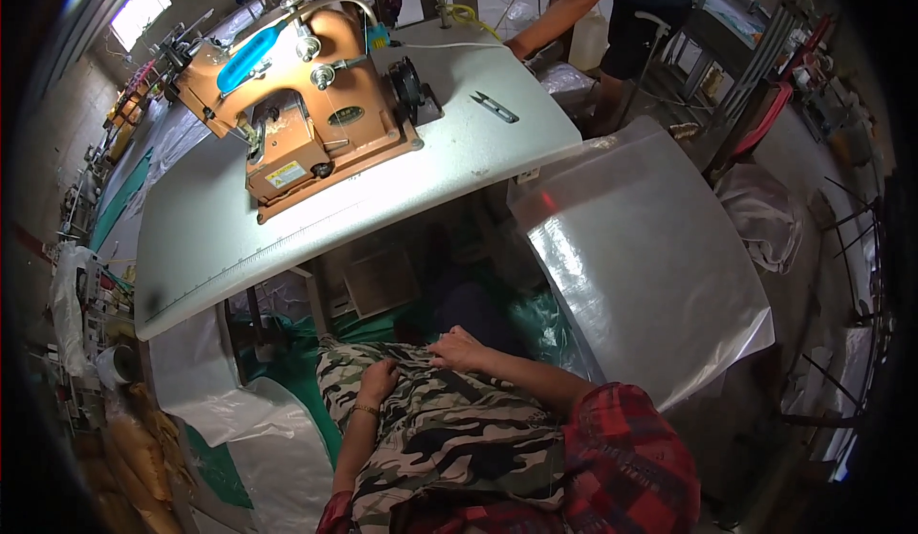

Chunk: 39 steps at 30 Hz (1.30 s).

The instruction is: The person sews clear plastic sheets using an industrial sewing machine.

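Camouflage cloth (449,429) in green, black and tan lies spread over my lap in loose folds. My left hand (381,381) is closed on it near the left side, with a band around the wrist. Further right and slightly farther out, my right hand (459,350) has its fingers bent in on the upper edge of the cloth. Fabric gathers in creases between the two hands. The fingertips themselves are partly hidden. Beyond my hands, an orange-brown sewing machine (335,104) stands on a white table (459,166), apart from both hands.
Thread snips (494,108) lie on the table, right of the machine. Clear plastic sheeting (660,266) hangs at the right, with more plastic (229,381) at lower left. Green cloth (311,395) is beneath. Another person's arm (559,20) reaches to the table's far right.
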Each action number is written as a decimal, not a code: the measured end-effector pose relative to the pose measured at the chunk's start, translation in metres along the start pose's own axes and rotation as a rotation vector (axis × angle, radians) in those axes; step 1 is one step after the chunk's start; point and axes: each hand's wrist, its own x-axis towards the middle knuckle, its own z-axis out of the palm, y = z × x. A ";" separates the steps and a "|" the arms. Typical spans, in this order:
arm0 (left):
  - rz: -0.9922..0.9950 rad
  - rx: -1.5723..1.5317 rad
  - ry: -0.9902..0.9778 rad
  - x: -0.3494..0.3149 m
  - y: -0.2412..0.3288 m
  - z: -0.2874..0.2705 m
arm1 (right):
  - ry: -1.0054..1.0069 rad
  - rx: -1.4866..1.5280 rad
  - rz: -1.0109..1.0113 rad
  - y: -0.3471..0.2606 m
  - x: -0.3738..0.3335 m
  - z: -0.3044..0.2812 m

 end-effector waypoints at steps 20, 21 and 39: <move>0.012 -0.058 0.064 -0.002 -0.002 0.001 | -0.012 -0.022 0.023 -0.001 -0.001 -0.002; 0.016 -0.063 0.075 -0.002 -0.002 0.001 | 0.014 -0.019 0.031 0.000 -0.002 -0.002; 0.028 -0.106 0.084 -0.001 -0.006 0.001 | 0.000 -0.063 0.038 -0.004 0.000 -0.004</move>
